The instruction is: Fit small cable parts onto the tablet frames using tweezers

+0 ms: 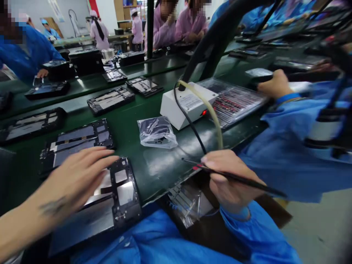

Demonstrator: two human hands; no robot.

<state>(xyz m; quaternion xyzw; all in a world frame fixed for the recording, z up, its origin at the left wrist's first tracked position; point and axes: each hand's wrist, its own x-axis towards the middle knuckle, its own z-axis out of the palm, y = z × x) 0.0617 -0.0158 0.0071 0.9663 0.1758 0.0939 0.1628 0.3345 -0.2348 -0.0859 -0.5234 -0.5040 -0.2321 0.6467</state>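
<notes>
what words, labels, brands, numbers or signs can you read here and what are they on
No text can be read.
White box: small print on its top label, too blurred to read.
Black tool in the right hand: no lettering can be made out.
Pale hanging banner, back left: too blurred to tell if it bears writing.

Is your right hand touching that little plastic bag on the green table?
Apart. The head view shows the green table between the right hand and the plastic bag. The hand holds a thin black tool.
</notes>
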